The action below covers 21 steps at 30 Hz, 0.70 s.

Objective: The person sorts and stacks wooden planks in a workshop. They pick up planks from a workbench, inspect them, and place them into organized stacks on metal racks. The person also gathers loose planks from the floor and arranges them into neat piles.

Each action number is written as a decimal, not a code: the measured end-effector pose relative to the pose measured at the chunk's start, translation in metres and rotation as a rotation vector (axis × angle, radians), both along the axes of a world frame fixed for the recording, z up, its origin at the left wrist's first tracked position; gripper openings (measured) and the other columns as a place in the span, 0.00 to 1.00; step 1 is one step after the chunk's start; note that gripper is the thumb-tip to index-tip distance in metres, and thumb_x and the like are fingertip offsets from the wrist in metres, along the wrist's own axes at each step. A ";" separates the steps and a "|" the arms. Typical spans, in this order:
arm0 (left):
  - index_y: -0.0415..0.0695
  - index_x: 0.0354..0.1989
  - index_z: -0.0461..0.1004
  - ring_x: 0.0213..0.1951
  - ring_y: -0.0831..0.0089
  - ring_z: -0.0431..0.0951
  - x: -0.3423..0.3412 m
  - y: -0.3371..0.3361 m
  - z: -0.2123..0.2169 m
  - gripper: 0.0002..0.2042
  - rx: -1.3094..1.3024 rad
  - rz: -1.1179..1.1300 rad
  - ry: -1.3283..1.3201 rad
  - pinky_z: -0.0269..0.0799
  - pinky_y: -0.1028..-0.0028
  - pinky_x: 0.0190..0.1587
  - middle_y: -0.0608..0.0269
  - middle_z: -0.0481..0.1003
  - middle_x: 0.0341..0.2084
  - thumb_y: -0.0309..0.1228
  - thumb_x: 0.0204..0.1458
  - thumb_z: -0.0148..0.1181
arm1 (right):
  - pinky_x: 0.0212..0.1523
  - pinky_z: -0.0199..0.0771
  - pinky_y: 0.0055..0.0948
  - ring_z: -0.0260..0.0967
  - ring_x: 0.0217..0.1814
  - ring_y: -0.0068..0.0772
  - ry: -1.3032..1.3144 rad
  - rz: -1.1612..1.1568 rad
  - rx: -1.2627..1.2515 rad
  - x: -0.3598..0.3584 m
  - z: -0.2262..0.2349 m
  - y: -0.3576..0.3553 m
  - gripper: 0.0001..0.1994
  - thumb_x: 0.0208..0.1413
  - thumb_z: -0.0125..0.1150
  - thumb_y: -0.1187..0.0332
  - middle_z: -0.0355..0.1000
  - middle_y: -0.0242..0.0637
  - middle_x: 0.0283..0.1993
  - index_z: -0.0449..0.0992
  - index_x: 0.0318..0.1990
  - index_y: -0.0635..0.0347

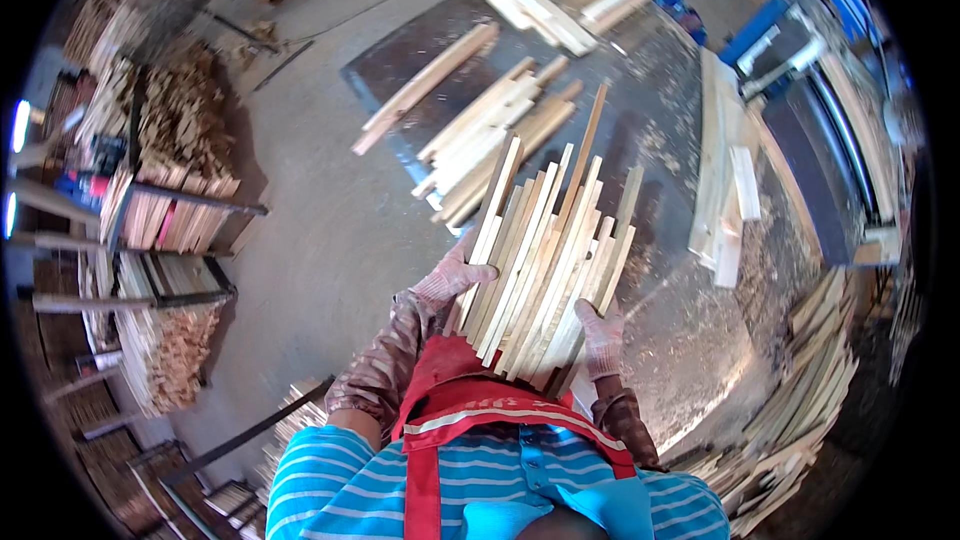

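A wide bundle of narrow wooden strips [545,260] lies between my two gloved hands, close against my red apron [470,390]. The strips run away from me side by side, their far ends uneven; one darker strip [586,145] juts out farthest. My left hand [455,278] clasps the bundle's left side, thumb over the top. On the right side my right hand [600,336] grips it, thumb up. The fingers beneath are hidden.
Beyond the bundle, more wooden strips [490,125] lie on a dark, sawdust-strewn table [420,60]. Pale boards [725,170] rest to the right beside a machine [825,140]. Stacked lumber [165,340] stands on racks at left. A heap of strips [800,410] lies at lower right.
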<state>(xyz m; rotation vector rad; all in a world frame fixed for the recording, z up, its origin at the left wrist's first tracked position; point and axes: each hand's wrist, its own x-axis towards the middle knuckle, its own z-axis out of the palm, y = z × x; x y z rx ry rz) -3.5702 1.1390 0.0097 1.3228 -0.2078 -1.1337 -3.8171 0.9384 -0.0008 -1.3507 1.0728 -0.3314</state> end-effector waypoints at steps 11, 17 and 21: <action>0.43 0.75 0.51 0.54 0.69 0.72 0.089 0.330 0.108 0.49 -0.101 0.655 -0.201 0.72 0.70 0.57 0.60 0.70 0.58 0.29 0.42 0.71 | 0.57 0.72 0.38 0.69 0.54 0.42 -0.195 0.533 -0.535 0.232 0.114 0.242 0.36 0.45 0.75 0.68 0.66 0.42 0.52 0.68 0.64 0.63; 0.47 0.75 0.52 0.41 0.77 0.74 0.088 0.548 0.120 0.50 -0.132 1.069 -0.297 0.74 0.76 0.41 0.66 0.73 0.49 0.29 0.40 0.73 | 0.59 0.68 0.42 0.67 0.55 0.46 -0.382 0.899 -0.438 0.339 0.165 0.450 0.35 0.43 0.72 0.68 0.66 0.43 0.52 0.70 0.63 0.61; 0.47 0.76 0.51 0.44 0.76 0.74 0.066 0.650 0.136 0.50 -0.115 1.308 -0.320 0.73 0.77 0.43 0.64 0.72 0.53 0.26 0.39 0.70 | 0.58 0.68 0.43 0.66 0.54 0.46 -0.458 1.116 -0.448 0.386 0.184 0.568 0.35 0.41 0.70 0.69 0.65 0.43 0.51 0.70 0.62 0.61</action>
